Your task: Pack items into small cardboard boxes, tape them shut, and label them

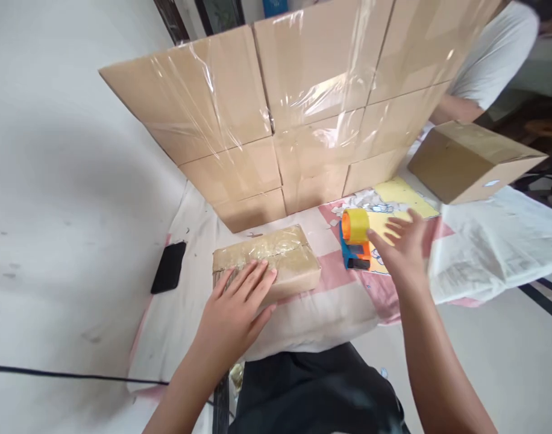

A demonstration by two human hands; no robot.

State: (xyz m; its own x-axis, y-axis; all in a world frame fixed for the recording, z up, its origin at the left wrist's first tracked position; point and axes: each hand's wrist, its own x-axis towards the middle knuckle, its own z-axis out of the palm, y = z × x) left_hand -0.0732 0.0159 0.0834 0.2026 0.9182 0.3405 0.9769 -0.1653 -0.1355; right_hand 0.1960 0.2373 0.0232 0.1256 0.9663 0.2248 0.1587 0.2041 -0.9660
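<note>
The person's left hand (pixel 240 295) is lying palm-down across the left part of a small brown carton (pixel 289 265), its fingers slightly spread and resting on the taped top, its thumb reaching down toward the near side. The carton is sitting on a white-and-pink cloth (pixel 330 310), right in front of the person's dark clothing (pixel 316 392). The right hand (pixel 402 241) is hovering with fingers spread wide and holding nothing — its thumb is pointing at a tape dispenser (pixel 355 238) with a yellow roll, though whether thumb and roll are touching one cannot tell. The dispenser, blue and orange, is standing to the right of the carton, partly over a yellow printed sheet (pixel 414 198), and pale torn scraps (pixel 364 199) are lying just behind it. Beyond the carton a tall barrier of taped cardboard (pixel 312 138) is rising, its clear tape catching the light. A black phone (pixel 168 268) is lying to the left, near the wall (pixel 77 181). On the far right a larger box (pixel 466 163) is resting beside the barrier, and another person's white sleeve (pixel 499 57) is showing behind it.
</note>
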